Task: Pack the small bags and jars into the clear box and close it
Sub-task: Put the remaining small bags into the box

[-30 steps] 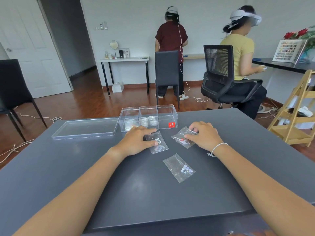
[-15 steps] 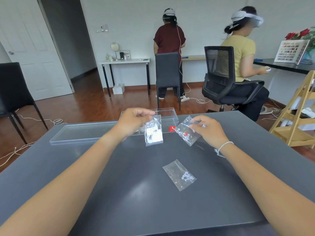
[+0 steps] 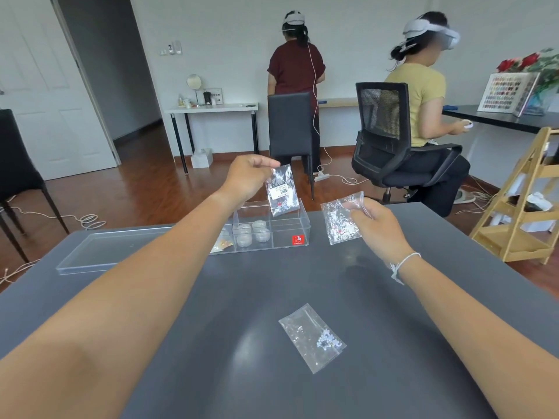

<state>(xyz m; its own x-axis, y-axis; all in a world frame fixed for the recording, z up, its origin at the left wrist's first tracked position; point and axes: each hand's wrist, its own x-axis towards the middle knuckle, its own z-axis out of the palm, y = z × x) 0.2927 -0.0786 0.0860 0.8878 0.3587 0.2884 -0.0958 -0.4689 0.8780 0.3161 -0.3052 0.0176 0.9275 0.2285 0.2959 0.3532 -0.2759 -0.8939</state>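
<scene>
My left hand point(image 3: 248, 179) pinches the top of a small clear bag with a barcode label point(image 3: 281, 192), which hangs upright over the right end of the clear box point(image 3: 290, 229). My right hand point(image 3: 376, 228) holds a second small clear bag point(image 3: 340, 220) in the air, just right of the box. The box stands open at the far side of the grey table point(image 3: 211, 328); several small round jars point(image 3: 252, 232) sit in its middle compartment and a shiny packet point(image 3: 222, 244) in the left one. A third small bag with beads point(image 3: 313, 337) lies flat on the table, near me.
The box's clear lid point(image 3: 99, 252) lies flat to the left of the box. Beyond the table are black chairs point(image 3: 290, 128), a seated person point(image 3: 423, 101) and a standing person point(image 3: 296, 65), a wooden shelf point(image 3: 520, 213) at right, and cables on the wood floor.
Both hands have picked one bag each off the table and raised them. The left bag has moved up and forward over the box; the right bag hangs beside the box.
</scene>
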